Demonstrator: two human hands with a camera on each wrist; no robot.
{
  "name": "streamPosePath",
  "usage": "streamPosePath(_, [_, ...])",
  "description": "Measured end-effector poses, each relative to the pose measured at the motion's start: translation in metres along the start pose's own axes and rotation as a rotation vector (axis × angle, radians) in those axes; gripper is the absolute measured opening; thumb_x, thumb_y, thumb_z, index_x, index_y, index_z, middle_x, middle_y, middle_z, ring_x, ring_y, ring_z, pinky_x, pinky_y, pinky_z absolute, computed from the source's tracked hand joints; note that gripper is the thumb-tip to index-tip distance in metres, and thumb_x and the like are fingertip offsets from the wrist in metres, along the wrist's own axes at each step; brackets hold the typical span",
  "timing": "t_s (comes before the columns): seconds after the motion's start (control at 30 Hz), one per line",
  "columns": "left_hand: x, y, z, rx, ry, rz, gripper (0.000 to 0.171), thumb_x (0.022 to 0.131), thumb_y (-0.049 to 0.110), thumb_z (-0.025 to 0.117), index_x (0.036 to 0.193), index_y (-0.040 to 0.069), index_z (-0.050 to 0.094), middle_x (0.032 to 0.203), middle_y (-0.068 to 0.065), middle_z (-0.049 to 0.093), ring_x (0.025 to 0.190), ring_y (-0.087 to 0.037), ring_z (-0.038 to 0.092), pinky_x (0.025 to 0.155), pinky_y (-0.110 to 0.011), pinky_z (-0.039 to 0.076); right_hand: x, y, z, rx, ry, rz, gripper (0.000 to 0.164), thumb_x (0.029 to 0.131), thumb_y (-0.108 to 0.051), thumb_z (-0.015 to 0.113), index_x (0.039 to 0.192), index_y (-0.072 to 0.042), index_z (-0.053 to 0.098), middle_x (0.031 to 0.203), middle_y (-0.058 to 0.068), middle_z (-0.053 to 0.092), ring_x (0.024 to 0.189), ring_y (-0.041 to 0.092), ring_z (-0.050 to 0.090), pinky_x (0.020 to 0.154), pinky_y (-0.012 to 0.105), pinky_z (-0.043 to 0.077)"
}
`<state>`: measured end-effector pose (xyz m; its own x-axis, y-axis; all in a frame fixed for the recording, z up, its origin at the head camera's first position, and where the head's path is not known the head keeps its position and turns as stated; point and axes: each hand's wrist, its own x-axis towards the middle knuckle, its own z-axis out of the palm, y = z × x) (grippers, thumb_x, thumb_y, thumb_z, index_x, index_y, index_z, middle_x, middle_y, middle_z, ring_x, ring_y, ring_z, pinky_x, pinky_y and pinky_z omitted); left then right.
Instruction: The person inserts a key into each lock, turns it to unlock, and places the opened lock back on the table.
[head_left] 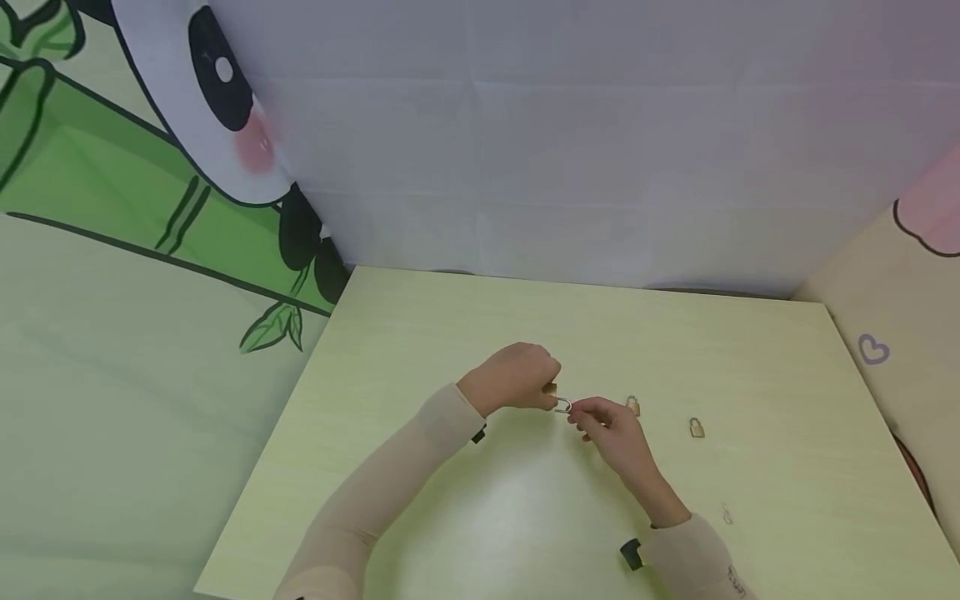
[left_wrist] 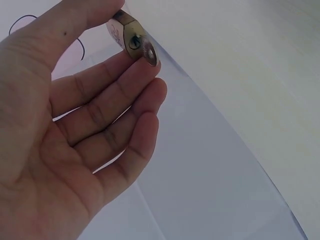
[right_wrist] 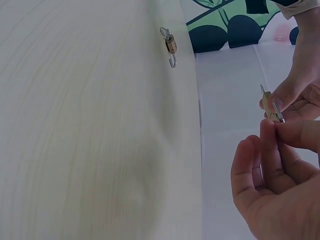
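A small brass padlock sits between the thumb and fingers of my left hand. Its keyhole shows in the left wrist view, beside a rounded metal edge. From the padlock, a silver shackle reaches toward my right hand. The thumb and forefinger of that hand pinch at the shackle's curved end, and the fingertips hide part of it. In the right wrist view both hands meet at the padlock, with thin silver metal between them. The left hand's other fingers lie loosely bent.
Just beyond the right hand lies a second brass padlock. Another padlock rests farther right on the pale wooden table. A small silver piece lies near the right sleeve. Printed cloth hangs behind the table.
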<state>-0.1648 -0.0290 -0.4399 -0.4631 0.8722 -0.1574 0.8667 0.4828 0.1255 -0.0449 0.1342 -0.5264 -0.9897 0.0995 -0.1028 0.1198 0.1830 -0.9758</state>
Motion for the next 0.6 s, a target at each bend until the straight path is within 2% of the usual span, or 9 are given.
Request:
streamPosePath(0.1, [-0.006,0.001,0.0,0.017,-0.018,-0.007,0.027,0.086,0.027,0.073,0.07,0.016,0.054,0.062,0.008,0.046,0.058,-0.007,0.037,0.056,-0.022,0.034,-0.006,0.0,0.005,-0.014,0.015,-0.005,0.015,0.098,-0.004,0.06,0.107,0.003,0.071,0.1,0.021,0.069,0.094,0.044,0.06,0.075,0.045,0.056])
streamPosePath(0.3, [-0.017,0.004,0.0,0.045,-0.045,-0.021,0.033,0.086,0.03,0.072,0.066,0.017,0.05,0.058,0.008,0.036,0.056,-0.007,0.031,0.053,-0.023,0.028,-0.016,0.001,0.014,-0.038,0.04,-0.003,0.016,0.098,-0.005,0.061,0.109,0.003,0.07,0.098,0.014,0.07,0.092,0.042,0.06,0.074,0.04,0.056])
streamPosePath(0.43, [-0.025,0.007,0.0,0.087,-0.044,-0.02,0.038,0.088,0.037,0.07,0.064,0.018,0.046,0.056,0.009,0.031,0.054,-0.006,0.027,0.051,-0.024,0.026,-0.024,0.0,0.02,-0.037,0.053,-0.003,0.016,0.098,-0.005,0.061,0.109,0.003,0.071,0.099,0.014,0.07,0.093,0.042,0.061,0.072,0.035,0.055])
streamPosePath(0.6, [-0.034,0.01,0.001,0.089,-0.03,-0.054,0.035,0.087,0.037,0.065,0.061,0.02,0.051,0.047,0.011,0.039,0.048,-0.006,0.026,0.046,-0.025,0.025,-0.033,-0.003,0.028,-0.033,0.073,0.004,0.017,0.098,-0.006,0.061,0.11,0.003,0.07,0.099,0.014,0.07,0.094,0.041,0.061,0.071,0.032,0.055])
